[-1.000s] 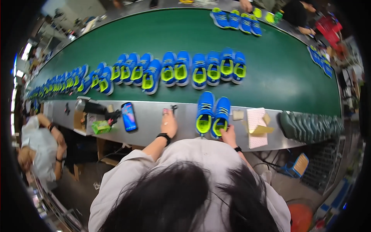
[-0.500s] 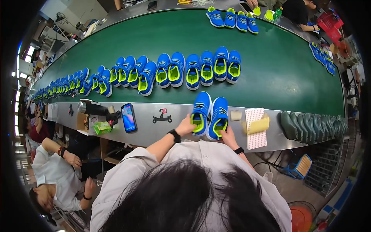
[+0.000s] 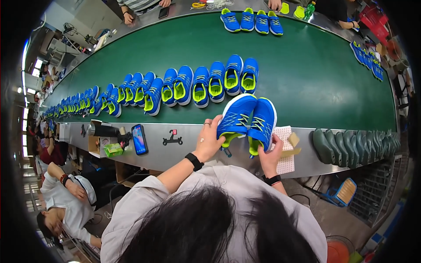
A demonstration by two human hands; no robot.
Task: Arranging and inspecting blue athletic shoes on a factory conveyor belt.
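I hold a pair of blue sneakers with lime-green linings and white soles in front of me, raised over the metal edge of the table. My left hand (image 3: 209, 139) grips the left sneaker (image 3: 238, 115) at its outer side near the heel. The right sneaker (image 3: 263, 122) is gripped by my right hand (image 3: 270, 154), the thumb at its heel. Both toes point away from me and the uppers show, tilted to the right. My fingers beneath the shoes are hidden. Just beyond, a long row of matching sneakers (image 3: 216, 79) stands on the green surface (image 3: 307, 79).
Along the metal strip lie a phone (image 3: 139, 139), a black shoe hanger (image 3: 172, 138) and a dotted sheet (image 3: 286, 163) with a yellowish block (image 3: 293, 140). Dark green shoe lasts (image 3: 323, 147) line up at right. A co-worker (image 3: 70, 204) sits at left; others work across the table.
The pair has been lifted off the metal edge and tilted, so its uppers now show more than its openings. Both hands rose with it. A striped-sleeved person has appeared at the far side.
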